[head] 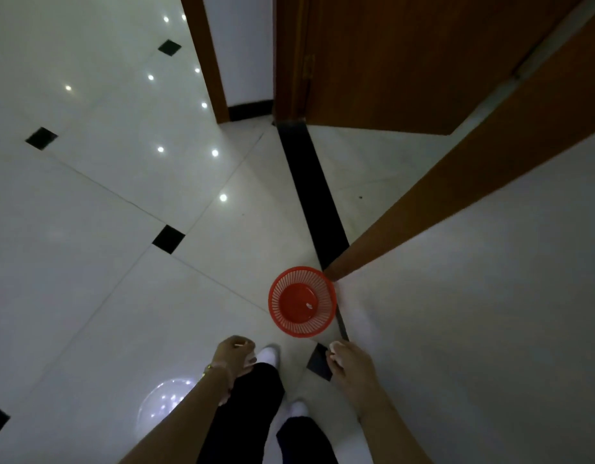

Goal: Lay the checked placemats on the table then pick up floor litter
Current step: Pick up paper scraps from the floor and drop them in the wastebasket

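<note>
A red plastic basket [302, 301] stands on the white tiled floor against a wall corner, with a tiny white bit inside it. My left hand [235, 361] hangs below and left of the basket, its fingers curled on a thin pale stick of litter [241, 344]. My right hand [351, 368] is just below the basket by the wall, and its fingertips pinch a small pale scrap [336, 346]. Neither placemats nor a table are in view.
A wooden door frame [456, 195] and white wall run along the right. A wooden door [406, 61] stands at the top, above a black threshold strip [311, 192]. My legs and white-socked feet [269, 354] are under my hands. Glossy floor [105, 195] spreads left.
</note>
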Demonstrator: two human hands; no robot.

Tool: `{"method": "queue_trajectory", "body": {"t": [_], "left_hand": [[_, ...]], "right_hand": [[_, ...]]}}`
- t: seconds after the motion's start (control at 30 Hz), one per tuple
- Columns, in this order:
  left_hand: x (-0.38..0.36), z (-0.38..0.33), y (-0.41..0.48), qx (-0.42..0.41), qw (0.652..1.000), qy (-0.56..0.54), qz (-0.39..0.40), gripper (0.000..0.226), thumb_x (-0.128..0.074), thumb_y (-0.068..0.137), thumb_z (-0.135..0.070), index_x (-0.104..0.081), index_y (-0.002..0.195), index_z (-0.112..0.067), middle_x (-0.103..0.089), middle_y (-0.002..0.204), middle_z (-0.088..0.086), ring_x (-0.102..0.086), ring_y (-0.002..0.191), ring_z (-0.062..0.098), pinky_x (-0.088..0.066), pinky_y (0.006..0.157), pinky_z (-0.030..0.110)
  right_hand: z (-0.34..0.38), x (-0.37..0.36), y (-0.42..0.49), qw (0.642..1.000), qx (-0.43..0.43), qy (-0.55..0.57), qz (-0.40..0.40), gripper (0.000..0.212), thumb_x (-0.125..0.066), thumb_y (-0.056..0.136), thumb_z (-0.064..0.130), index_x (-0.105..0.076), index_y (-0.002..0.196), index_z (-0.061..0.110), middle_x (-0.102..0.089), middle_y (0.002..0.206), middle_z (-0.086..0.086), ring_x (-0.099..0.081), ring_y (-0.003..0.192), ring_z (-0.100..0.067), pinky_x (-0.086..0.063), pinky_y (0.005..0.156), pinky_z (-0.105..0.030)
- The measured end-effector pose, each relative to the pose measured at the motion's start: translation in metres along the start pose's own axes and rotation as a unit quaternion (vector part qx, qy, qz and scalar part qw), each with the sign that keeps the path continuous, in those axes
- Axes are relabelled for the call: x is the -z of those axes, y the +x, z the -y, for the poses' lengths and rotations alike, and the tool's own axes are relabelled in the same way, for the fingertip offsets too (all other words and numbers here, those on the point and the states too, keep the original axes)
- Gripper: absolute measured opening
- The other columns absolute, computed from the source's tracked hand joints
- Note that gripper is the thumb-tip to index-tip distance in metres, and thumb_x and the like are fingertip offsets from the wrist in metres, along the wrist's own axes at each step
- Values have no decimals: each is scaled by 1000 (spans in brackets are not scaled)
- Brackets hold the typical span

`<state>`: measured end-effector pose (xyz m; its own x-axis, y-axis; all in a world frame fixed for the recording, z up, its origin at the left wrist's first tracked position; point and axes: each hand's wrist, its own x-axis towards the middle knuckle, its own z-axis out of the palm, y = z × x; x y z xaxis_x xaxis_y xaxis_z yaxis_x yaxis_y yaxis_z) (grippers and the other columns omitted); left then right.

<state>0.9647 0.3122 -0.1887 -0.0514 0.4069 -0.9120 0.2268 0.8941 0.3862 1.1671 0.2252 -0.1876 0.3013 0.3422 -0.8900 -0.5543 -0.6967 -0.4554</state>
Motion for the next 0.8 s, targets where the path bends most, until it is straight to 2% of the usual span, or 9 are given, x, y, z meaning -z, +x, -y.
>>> {"method": "queue_trajectory", "body": {"t": [0.07, 0.2, 0.27, 0.33, 0.37, 0.47, 0.53, 0.6, 0.8], "left_hand": [[-23, -15, 34, 11, 1000, -9, 2, 19, -50, 92, -4, -53, 74, -7, -55, 72, 15, -55, 62, 21, -47, 57, 27], [-57, -35, 92, 14, 999, -33, 36, 13, -44, 96, -10, -53, 88, -5, -56, 91, 17, -57, 76, 27, -48, 68, 33], [-65, -39, 106, 20, 997, -30, 68, 14, -42, 98, -18, -50, 101, -6, -54, 100, 14, -55, 89, 27, -47, 74, 37], [-64, -41, 111, 17, 996, -6, 89, 14, -42, 98, -15, -50, 105, -6, -54, 100, 11, -54, 90, 26, -45, 76, 36], [-61, -41, 110, 13, 996, 6, 92, 12, -41, 97, -11, -51, 102, -5, -55, 97, 10, -55, 87, 26, -45, 73, 35], [-47, -40, 107, 14, 997, 24, 67, 13, -42, 97, -12, -53, 96, -6, -57, 86, 7, -55, 74, 20, -45, 68, 30], [-34, -40, 101, 6, 996, 66, 63, 13, -43, 97, -12, -52, 101, -4, -59, 83, 7, -56, 72, 20, -45, 66, 29], [-20, -37, 88, -12, 991, 115, 67, 12, -44, 96, -10, -54, 100, -4, -61, 83, 9, -57, 71, 20, -44, 66, 27], [26, -27, 20, -62, 967, 234, 82, 12, -49, 91, -5, -57, 83, -6, -62, 74, 10, -57, 69, 23, -42, 62, 27]], "right_hand": [[0, -9, 30, 999, -14, 39, -14, 23, -51, 92, 5, -54, 95, -18, -59, 88, -30, -53, 74, -16, -51, 61, -22], [8, -20, 76, 984, -71, 165, -6, 14, -52, 93, 9, -58, 101, 0, -57, 102, -11, -55, 86, -14, -56, 56, -15], [13, -20, 84, 979, -88, 185, 9, 18, -48, 96, 12, -57, 107, 3, -59, 103, -10, -57, 91, -17, -56, 72, -23], [13, -18, 83, 981, -83, 173, 14, 29, -42, 98, 12, -50, 124, 2, -59, 101, -9, -54, 105, -24, -44, 99, -33], [12, -18, 80, 984, -79, 160, 11, 34, -41, 99, 11, -45, 130, -1, -60, 102, -9, -54, 110, -26, -40, 103, -36], [8, -14, 70, 989, -70, 130, -5, 27, -45, 98, 13, -52, 123, 6, -62, 94, -5, -59, 91, -17, -47, 89, -33], [3, -9, 63, 992, -74, 101, -24, 13, -46, 97, 17, -58, 103, 15, -63, 92, -2, -59, 86, -14, -45, 92, -34], [0, -3, 52, 995, -75, 40, -57, 11, -51, 95, 20, -60, 95, 14, -65, 89, -4, -61, 84, -17, -46, 91, -37], [-14, 30, -28, 991, -9, -58, -117, 12, -52, 92, 7, -62, 88, 0, -60, 67, -11, -55, 62, -19, -46, 62, -25]]}}
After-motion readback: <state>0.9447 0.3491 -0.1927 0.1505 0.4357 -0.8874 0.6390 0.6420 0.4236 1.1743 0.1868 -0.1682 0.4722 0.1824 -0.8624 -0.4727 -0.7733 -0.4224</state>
